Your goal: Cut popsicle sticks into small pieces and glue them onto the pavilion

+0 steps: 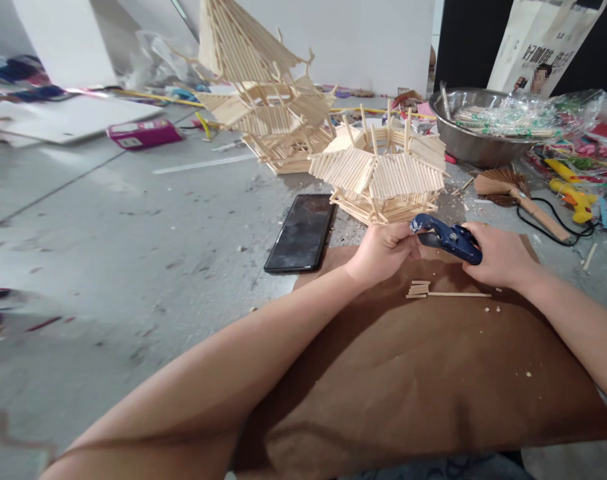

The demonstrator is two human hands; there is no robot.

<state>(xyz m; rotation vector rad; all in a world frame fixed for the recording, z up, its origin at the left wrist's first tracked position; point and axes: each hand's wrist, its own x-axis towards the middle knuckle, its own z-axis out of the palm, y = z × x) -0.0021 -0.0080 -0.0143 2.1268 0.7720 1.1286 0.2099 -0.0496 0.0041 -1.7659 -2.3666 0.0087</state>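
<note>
My right hand (498,253) is wrapped round a blue hand cutter (448,238) with a dark blade, its head pointing left. Fingers pinched, my left hand (386,250) is at the cutter's head; what it holds, if anything, is hidden. Below them, several short cut sticks (418,289) and one longer thin stick (458,295) lie on a brown sheet (383,373). Just beyond my hands stands a small stick-built pavilion (378,175) with a sloped roof and upright posts. Behind it to the left is a taller stick-built tower (263,100) with a pointed roof.
A black phone (302,233) lies left of my left hand. At the right are a metal bowl (476,143) with wrapped sticks, a brown brush (526,200) and a yellow glue gun (573,197). A purple box (144,133) lies at the left on the grey floor (133,267).
</note>
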